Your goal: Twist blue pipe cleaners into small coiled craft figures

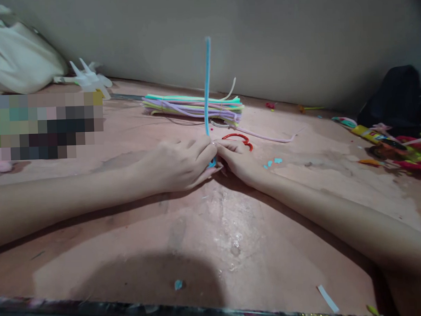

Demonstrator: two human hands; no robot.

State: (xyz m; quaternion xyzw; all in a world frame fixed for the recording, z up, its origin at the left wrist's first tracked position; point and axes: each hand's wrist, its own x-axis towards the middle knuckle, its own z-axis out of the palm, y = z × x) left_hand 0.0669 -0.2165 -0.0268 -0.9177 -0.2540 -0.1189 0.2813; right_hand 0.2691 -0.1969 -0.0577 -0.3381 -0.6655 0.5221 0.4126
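While pinching one blue pipe cleaner (207, 86) in the closed fingertips of left hand (185, 164) and right hand (240, 160), holds one long end upright above the pink table (286, 247). Beyond, shows one red handle (245, 139), partly hidden, and one bundle (195, 107), too dense to count; nearer, one white strip (327, 298).

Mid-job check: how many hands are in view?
2: the left hand and the right hand, meeting low on the blue stem; the pixelated patch at left may hide more.
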